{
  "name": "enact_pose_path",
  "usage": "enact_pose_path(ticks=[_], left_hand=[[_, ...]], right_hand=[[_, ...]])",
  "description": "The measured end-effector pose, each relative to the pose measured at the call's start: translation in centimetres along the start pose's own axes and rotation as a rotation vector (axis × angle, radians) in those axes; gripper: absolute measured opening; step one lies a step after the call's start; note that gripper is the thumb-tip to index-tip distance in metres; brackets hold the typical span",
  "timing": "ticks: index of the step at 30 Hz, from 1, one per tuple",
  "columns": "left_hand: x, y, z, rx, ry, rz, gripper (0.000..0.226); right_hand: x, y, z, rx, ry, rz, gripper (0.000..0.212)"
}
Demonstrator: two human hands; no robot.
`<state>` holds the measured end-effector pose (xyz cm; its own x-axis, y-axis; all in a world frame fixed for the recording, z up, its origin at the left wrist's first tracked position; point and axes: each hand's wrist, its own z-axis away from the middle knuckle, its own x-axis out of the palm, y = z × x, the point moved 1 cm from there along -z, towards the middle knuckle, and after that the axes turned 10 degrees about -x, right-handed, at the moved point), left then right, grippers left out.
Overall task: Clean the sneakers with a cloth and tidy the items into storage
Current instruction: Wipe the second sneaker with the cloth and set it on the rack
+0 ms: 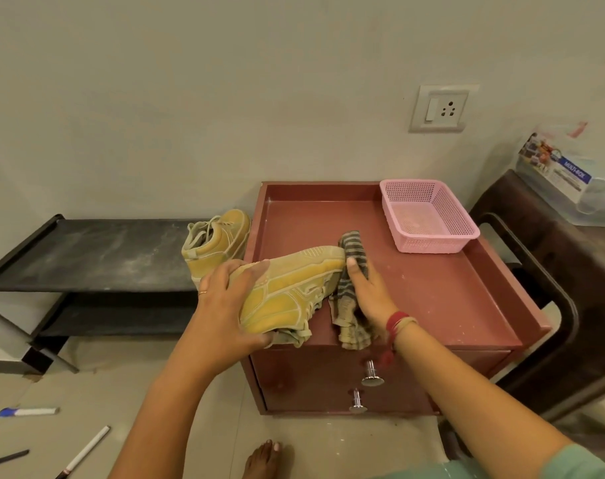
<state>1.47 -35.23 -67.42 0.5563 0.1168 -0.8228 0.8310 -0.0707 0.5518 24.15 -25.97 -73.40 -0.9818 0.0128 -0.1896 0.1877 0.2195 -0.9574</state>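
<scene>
So I'd guess the cleaning is about midway. The left hand (225,302) has its fingers wrapped round the heel end of one tan sneaker (294,288), holding it tipped on its side over the near left corner of the red tabletop (449,288). The right hand (366,292) grips a striped cloth (353,271) bunched against the toe. The other sneaker (218,236) stands upright on the right end of the black shelf (104,254), just left of the tabletop, and I can't tell if it's been wiped. Nothing looks packed away: the pink basket (429,216) at the far right corner looks empty, and the drawers (328,375) look closed. Material-wise, the sneakers are a suede-looking mustard with pale stitching and chunky pale soles, a bit grubby. The cloth is thin and limp, striped grey and beige, with its tail hanging over the near edge. The basket is rigid plastic mesh. The tabletop is smooth and painted, with a raised rim and white specks, and the shelf looks dusty.
</scene>
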Motion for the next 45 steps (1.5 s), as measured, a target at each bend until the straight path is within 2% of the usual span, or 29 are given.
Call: enact_pose_path(ticks=[1,3,4,6,8,11,12,14,16,18,20,23,25,27,33,37,41,45], left_hand=[[0.0,0.0,0.1,-0.005,-0.004,0.011,0.101],[0.0,0.0,0.2,-0.038,-0.008,0.036,0.106],[-0.1,-0.1,0.2,-0.058,-0.008,0.043,0.109],[-0.1,-0.2,0.3,-0.076,-0.011,0.068,0.118],[-0.1,-0.5,0.4,-0.076,-0.021,0.122,0.126],[-0.3,-1.2,0.9,-0.114,-0.034,0.184,0.134],[-0.4,-1.5,1.1,-0.13,-0.04,0.216,0.135],[-0.5,-1.7,1.4,-0.135,-0.047,0.294,0.134],[-0.7,-1.4,1.5,-0.122,-0.008,0.345,0.133],[-0.9,-0.8,1.3,-0.083,0.068,0.405,0.132],[-1.0,0.0,1.1,-0.029,0.129,0.482,0.131],[-0.7,1.3,1.1,0.041,0.163,0.505,0.131],[-0.6,1.6,1.2,0.059,0.202,0.495,0.126],[-0.6,1.4,1.2,0.067,0.241,0.492,0.123],[-1.1,0.9,1.3,0.075,0.184,0.476,0.124],[-1.1,-0.2,1.1,0.067,0.184,0.386,0.114],[-1.2,-0.8,1.2,0.044,0.163,0.312,0.104],[-1.2,-0.8,1.1,-0.007,0.175,0.335,0.093]], right_hand=[[-0.3,-0.3,0.0,0.047,0.065,-0.062,0.027],[0.0,-1.1,0.5,-0.036,0.183,-0.009,0.028],[0.3,-1.7,0.9,-0.111,0.162,0.044,0.036],[1.4,-1.7,1.6,-0.244,-0.008,0.182,0.049],[1.4,-1.0,1.5,-0.246,-0.085,0.261,0.049],[-0.1,-0.2,0.3,-0.029,0.028,0.131,0.036],[-0.4,-0.3,0.2,0.002,0.07,0.137,0.039],[-0.3,-1.5,0.4,-0.04,0.156,0.148,0.047],[0.9,-4.5,1.4,-0.172,0.195,0.159,0.039],[2.3,-8.2,2.6,-0.334,0.151,0.219,0.036],[4.0,-11.3,3.9,-0.483,0.026,0.325,0.042],[6.5,-13.9,5.4,-0.575,-0.265,0.587,0.048],[7.5,-13.5,5.8,-0.594,-0.328,0.76,0.051],[7.7,-12.8,5.7,-0.597,-0.326,0.799,0.052],[6.8,-10.4,5.7,-0.554,-0.355,0.699,0.047],[5.6,-8.4,4.9,-0.504,-0.352,0.645,0.044],[4.1,-5.8,4.0,-0.472,-0.308,0.697,0.044],[1.9,-3.2,2.3,-0.342,-0.258,0.682,0.053]])
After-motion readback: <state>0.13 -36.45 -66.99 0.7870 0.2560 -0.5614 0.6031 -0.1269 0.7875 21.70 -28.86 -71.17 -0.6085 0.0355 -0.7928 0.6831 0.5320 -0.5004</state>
